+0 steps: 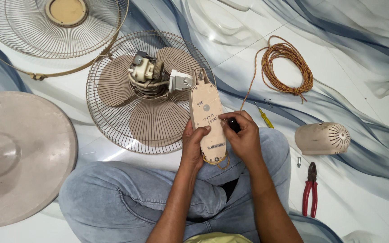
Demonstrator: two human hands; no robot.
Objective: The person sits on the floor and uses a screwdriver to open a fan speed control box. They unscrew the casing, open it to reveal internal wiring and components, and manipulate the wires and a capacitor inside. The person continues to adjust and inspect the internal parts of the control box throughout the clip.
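I sit cross-legged on the floor in blue jeans. My left hand point(193, 143) grips the left edge of a beige fan neck housing point(206, 118), thumb across its flat bottom plate. My right hand point(243, 133) is closed around a black-handled tool point(234, 124), probably a screwdriver, pressed against the plate's right edge. The housing joins the bare fan motor point(148, 76), which lies on the blades inside the rear wire guard point(113, 108). Thin yellow wires point(221, 160) hang from the housing's near end.
The front wire guard point(19, 31) lies at top left, and the round fan base point(28, 153) at left. On the right are a coil of orange cord point(287, 65), a yellow screwdriver point(265, 118), a beige motor cover point(323, 138), a bolt point(299, 162) and red pliers point(310, 190).
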